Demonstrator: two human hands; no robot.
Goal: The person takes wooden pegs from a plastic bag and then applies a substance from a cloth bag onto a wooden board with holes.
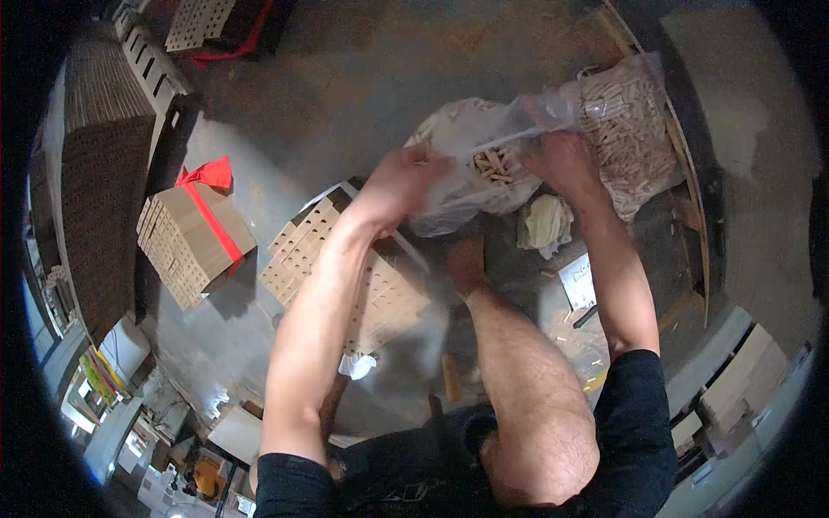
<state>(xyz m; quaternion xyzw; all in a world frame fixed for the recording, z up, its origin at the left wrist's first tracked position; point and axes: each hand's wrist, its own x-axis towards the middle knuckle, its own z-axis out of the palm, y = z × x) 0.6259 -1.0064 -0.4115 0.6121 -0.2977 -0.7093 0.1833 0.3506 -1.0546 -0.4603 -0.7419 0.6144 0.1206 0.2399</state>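
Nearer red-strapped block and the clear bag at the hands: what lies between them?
In the head view: some floor, then another holed tan block, then the left hand.

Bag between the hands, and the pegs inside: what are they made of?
The bag looks like thin, shiny plastic: creased and see-through. The pegs look like bare wood, judging by their matte tan colour, though grain doesn't show.
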